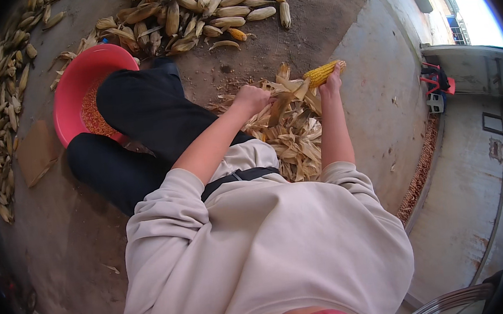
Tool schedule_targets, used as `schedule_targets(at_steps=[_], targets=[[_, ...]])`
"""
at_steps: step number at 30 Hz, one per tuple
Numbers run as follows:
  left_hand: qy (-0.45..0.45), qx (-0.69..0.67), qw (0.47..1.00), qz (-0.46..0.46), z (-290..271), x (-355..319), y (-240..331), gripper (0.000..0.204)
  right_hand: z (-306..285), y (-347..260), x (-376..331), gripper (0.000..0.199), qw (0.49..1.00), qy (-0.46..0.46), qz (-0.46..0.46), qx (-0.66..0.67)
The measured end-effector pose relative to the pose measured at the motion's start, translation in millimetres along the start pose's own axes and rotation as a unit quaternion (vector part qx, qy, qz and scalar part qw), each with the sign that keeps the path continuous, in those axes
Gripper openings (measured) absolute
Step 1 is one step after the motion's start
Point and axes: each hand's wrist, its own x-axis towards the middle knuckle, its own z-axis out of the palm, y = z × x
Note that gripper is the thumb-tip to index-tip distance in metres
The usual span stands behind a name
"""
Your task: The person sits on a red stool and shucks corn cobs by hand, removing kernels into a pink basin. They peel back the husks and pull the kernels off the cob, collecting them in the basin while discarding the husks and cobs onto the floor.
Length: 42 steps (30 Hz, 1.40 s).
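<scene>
The yellow corn cob with its kernels bared (323, 73) is partly stripped: its far end shows bright rows of grain, while pale, dry, papery husk leaves (288, 88) still cling round its near end. The right hand (333, 81) holds the cob at its bared end, fingers curled round it from below; the left hand (250, 97) is closed in a fist on the loose husk leaves, pinching a bunch of them. The cob is held in the air just above the heap of stripped tan husks (291, 141) lying on the ground, between the two hands. Left of the cob, beyond the person's dark-trousered knees, stands a round red plastic basin (78, 88) holding orange loose kernels, its right side hidden by the knee. Beyond the cob, further from the person, lies a pile of unhusked pale corn ears (202, 9) on the bare concrete floor (368, 57); more ears lie in a row far to the left of the cob. The raised husk leaves screen the cob's near end. The cob lies nearly level, its long axis running left to right, bared tip pointing right and slightly away from the person.
</scene>
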Motion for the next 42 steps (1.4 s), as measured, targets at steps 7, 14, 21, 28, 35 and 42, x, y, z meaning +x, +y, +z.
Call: schedule_targets(at_steps=[7,14,21,28,35,42], targets=[[-0.085,-0.024,0.996,-0.029,-13,5,7,0.036,7,-6,4,0.052,0.998,-0.026,-0.057,-0.006],[-0.119,0.038,0.953,-0.277,-7,-20,-40,0.075,67,-34,-74,0.05,0.791,-0.153,-0.33,-0.491],[0.238,0.144,0.954,0.111,-23,0,-3,0.065,94,21,-142,0.045,0.505,-0.354,-0.373,-0.693],[0.126,0.142,0.982,0.005,-12,-15,-29,0.079,100,68,-174,0.042,0.477,-0.461,-0.363,-0.654],[0.161,0.144,0.975,-0.046,9,-5,-45,0.044,100,43,-186,0.06,0.488,-0.467,-0.299,-0.674],[0.198,0.151,0.968,0.004,0,-1,-37,0.002,66,6,-157,0.065,0.44,-0.418,-0.113,-0.787]])
